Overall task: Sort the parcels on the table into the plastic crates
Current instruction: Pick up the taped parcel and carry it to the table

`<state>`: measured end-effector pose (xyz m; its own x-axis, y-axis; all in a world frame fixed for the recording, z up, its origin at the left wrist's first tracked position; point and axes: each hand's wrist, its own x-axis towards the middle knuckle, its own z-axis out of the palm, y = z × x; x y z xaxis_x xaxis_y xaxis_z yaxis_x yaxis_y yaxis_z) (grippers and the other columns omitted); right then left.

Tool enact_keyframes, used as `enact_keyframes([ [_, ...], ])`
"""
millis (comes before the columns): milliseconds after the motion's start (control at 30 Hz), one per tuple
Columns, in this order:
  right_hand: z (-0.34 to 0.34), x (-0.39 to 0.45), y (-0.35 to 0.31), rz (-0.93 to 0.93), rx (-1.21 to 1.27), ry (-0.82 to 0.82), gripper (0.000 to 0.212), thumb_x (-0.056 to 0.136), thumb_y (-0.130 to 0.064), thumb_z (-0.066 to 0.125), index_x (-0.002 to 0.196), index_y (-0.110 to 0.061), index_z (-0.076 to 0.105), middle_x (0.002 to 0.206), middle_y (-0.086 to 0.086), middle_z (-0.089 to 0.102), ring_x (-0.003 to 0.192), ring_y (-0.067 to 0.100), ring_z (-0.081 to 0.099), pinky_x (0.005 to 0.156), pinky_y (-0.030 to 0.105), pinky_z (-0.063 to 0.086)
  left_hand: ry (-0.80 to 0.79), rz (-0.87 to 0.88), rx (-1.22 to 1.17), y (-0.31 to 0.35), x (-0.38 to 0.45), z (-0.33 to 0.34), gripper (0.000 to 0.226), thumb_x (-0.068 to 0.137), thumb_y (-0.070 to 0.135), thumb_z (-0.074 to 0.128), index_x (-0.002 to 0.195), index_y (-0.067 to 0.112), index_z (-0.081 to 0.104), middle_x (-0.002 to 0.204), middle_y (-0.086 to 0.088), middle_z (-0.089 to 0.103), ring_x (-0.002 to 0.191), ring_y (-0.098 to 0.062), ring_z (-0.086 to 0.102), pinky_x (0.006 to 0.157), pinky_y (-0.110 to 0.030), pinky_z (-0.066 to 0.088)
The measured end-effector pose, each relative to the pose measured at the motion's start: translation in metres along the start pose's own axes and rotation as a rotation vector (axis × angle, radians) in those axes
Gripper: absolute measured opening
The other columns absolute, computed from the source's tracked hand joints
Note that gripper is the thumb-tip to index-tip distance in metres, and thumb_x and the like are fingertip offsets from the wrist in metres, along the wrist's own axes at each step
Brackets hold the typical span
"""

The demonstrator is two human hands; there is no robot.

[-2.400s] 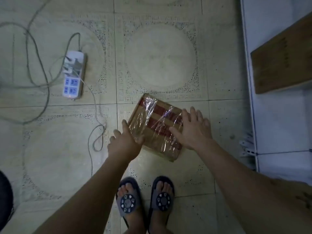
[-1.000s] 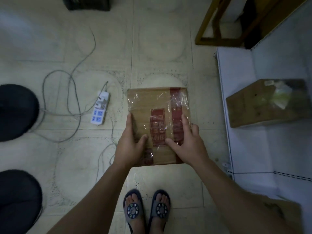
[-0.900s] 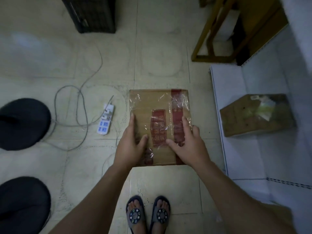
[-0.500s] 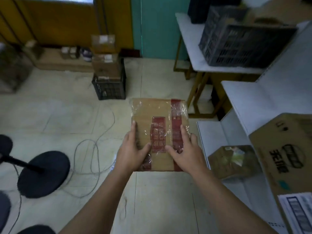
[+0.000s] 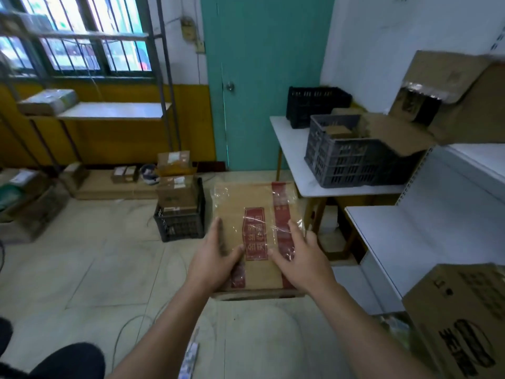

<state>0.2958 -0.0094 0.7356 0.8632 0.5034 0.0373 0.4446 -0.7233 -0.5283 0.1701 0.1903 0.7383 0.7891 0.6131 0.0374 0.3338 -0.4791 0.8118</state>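
The flat cardboard parcel (image 5: pixel 258 233) is held in the air above the floor, between both hands: the left hand (image 5: pixel 216 258) grips its left edge, the right hand (image 5: pixel 299 258) its right edge, thumbs on top

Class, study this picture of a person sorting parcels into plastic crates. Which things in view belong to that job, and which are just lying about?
Belong to the job:
- taped parcel, held by left hand and right hand
- grey crate on the white table
- black crate behind it
- floor crate holding boxes

Just lying about:
- teal door
- barred window
- floor cable
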Motion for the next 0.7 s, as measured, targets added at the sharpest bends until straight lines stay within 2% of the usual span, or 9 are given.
enact_keyframes([
  [100, -0.009, 0.050, 0.006, -0.010, 0.006, 0.006, 0.099, 0.093, -0.083, 0.051, 0.171, -0.040, 0.006, 0.159, 0.004, 0.033, 0.138, 0.027, 0.054, 0.103, 0.041, 0.054, -0.018, -0.009, 0.008, 0.018, 0.050, 0.009, 0.105, 0.090, 0.055, 0.077, 0.169, 0.038, 0.009, 0.168, 0.001, 0.040, 0.145, -0.021, 0.050, 0.112, -0.045, 0.049],
  [300, -0.038, 0.157, 0.012, -0.024, -0.045, -0.001, 0.097, 0.096, -0.080, 0.051, 0.171, -0.038, 0.006, 0.156, 0.004, 0.034, 0.128, 0.024, 0.057, 0.090, 0.036, 0.052, -0.004, -0.032, 0.035, 0.053, 0.151, 0.027, 0.108, 0.089, 0.059, 0.076, 0.169, 0.039, 0.007, 0.167, -0.002, 0.040, 0.146, -0.025, 0.050, 0.114, -0.048, 0.048],
  [533, -0.042, 0.275, 0.003, -0.048, -0.025, -0.007, 0.100, 0.094, -0.081, 0.051, 0.171, -0.037, 0.004, 0.147, 0.003, 0.037, 0.121, 0.021, 0.058, 0.090, 0.035, 0.053, 0.030, -0.012, 0.049, 0.063, 0.258, 0.030, 0.111, 0.088, 0.060, 0.077, 0.169, 0.037, 0.005, 0.168, 0.001, 0.038, 0.147, -0.022, 0.048, 0.114, -0.048, 0.047],
  [700, -0.023, 0.364, -0.009, -0.046, -0.009, 0.002, 0.101, 0.092, -0.084, 0.051, 0.170, -0.039, 0.004, 0.142, 0.001, 0.039, 0.121, 0.020, 0.057, 0.099, 0.041, 0.057, 0.026, -0.012, 0.047, 0.051, 0.352, 0.027, 0.110, 0.089, 0.060, 0.076, 0.169, 0.038, 0.005, 0.169, 0.001, 0.036, 0.147, -0.023, 0.048, 0.115, -0.051, 0.049],
])
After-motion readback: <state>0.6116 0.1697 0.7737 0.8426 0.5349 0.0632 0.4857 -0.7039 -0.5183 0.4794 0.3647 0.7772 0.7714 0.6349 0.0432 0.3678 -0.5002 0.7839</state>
